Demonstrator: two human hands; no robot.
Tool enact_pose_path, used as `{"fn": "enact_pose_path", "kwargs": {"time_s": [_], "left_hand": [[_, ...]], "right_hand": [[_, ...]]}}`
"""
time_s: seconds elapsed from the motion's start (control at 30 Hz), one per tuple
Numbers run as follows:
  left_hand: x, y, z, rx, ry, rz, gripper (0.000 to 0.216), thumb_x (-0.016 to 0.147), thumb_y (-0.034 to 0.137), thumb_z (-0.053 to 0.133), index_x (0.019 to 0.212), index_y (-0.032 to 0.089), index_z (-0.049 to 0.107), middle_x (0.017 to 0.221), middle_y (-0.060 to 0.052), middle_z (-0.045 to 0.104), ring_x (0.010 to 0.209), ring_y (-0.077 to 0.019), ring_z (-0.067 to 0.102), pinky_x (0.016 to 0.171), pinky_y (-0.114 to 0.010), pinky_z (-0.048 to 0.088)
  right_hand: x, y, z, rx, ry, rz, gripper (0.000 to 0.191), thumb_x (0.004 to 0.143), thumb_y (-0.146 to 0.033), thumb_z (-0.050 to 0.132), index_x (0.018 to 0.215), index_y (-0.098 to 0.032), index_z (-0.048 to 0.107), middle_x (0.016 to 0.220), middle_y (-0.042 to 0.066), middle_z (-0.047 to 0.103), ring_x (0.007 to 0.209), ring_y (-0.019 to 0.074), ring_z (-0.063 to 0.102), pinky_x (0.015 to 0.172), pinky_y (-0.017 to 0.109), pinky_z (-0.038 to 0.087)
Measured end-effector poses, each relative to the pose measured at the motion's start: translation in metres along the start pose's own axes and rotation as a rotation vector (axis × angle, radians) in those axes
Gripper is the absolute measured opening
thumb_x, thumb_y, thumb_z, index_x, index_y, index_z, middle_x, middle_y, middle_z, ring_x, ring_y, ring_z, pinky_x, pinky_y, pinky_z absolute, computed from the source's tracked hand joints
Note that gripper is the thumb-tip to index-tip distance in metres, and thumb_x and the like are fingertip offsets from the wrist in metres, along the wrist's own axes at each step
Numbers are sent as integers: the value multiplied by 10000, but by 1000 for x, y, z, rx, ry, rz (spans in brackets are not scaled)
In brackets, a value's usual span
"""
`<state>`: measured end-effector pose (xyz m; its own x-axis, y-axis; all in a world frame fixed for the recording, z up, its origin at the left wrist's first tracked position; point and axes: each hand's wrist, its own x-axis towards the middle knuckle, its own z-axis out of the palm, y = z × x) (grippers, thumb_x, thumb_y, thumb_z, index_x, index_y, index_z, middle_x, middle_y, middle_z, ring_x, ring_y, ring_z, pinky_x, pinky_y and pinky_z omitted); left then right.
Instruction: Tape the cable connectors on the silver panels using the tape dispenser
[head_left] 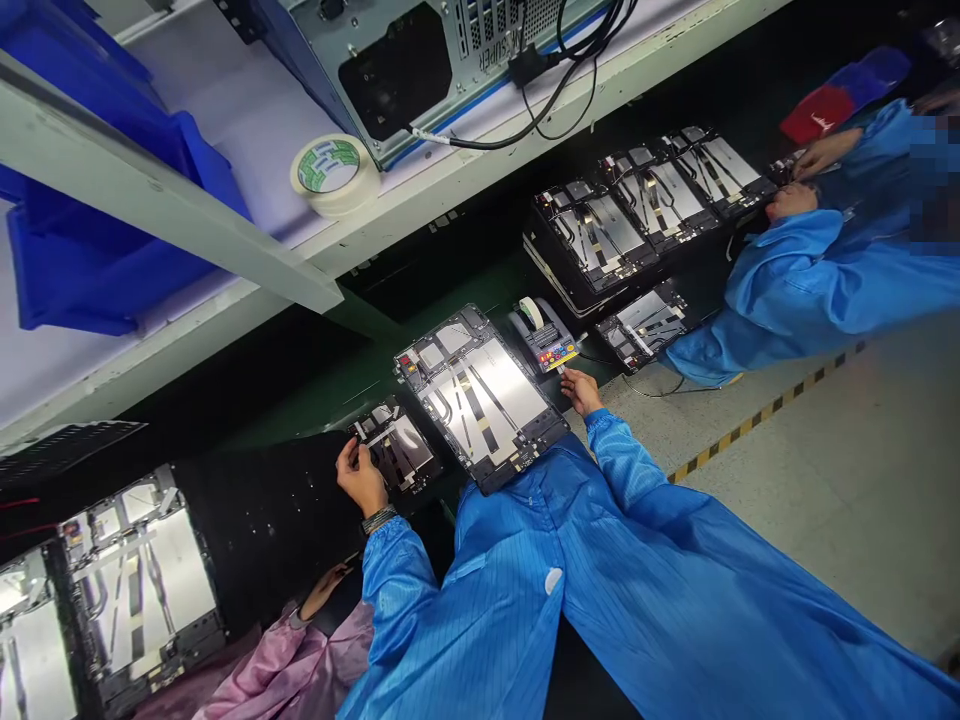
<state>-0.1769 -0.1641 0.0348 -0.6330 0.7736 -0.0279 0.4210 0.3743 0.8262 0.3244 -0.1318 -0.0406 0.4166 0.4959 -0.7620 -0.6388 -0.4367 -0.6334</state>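
Observation:
Between my hands lies an opened tablet (480,395), its silvery inner plate, dark flex cables and circuit parts showing. My left hand (364,482) is at the left edge of another opened tablet (401,450), its thumb and fingers curled together; anything between them is too small to make out. On the right, an electric tape dispenser (546,340) carries a pale tape roll (531,314) and a lit red display. My right hand (581,392) is at its front, thumb and forefinger pinched on a small pale strip of tape (561,370).
More opened tablets (592,235) rest in a row on a dark stack; another (645,325) lies below. A co-worker's hands (806,180) work at right. Another person's pink sleeve (285,665) is at lower left, near more tablets (139,590). A shelf holds masking tape (356,195).

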Motion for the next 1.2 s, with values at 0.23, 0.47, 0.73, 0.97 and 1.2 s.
{"fn": "enact_pose_path", "kwargs": {"time_s": [0.23, 0.47, 0.73, 0.97, 1.2], "left_hand": [[-7, 73, 12, -78, -62, 121, 366, 965, 372, 632, 1257, 156, 677, 1288, -130, 676, 1232, -263, 675, 1133, -461, 519], [-32, 221, 34, -39, -218, 539, 293, 1036, 346, 574, 1280, 223, 680, 1395, -121, 629, 1354, -254, 595, 1128, -423, 499], [-48, 342, 87, 323, -573, 870, 257, 986, 319, 652, 1229, 267, 718, 1386, -107, 625, 1371, -325, 509, 1156, -523, 417], [-35, 350, 122, 448, -757, 993, 211, 970, 362, 702, 1121, 245, 793, 1385, -108, 668, 1358, -337, 539, 1159, -554, 409], [-31, 320, 91, 287, -805, 1001, 277, 1021, 319, 623, 1242, 293, 789, 1562, -61, 614, 1503, -300, 496, 1254, -537, 371]], "right_hand": [[-6, 8, 6, 96, 158, -28, 219, 846, -170, 810, 882, -189, 594, 698, -50, 687, 587, 78, 657, 519, 135, 536], [-6, 2, 34, 97, 214, 25, 400, 716, -74, 870, 821, -205, 507, 630, -68, 629, 554, 90, 613, 555, 192, 588], [-54, -16, 9, 44, 371, -228, 401, 742, -161, 773, 1020, -224, 490, 739, -81, 625, 614, 96, 592, 533, 185, 498], [-102, -117, 66, -123, -88, -929, 463, 866, -385, 732, 1236, -235, 498, 921, -13, 660, 808, 151, 660, 772, 307, 568], [-133, -164, 160, -400, -674, -989, 735, 823, -466, 837, 1437, -300, 468, 1198, 57, 626, 1022, 201, 655, 851, 333, 591]]}}
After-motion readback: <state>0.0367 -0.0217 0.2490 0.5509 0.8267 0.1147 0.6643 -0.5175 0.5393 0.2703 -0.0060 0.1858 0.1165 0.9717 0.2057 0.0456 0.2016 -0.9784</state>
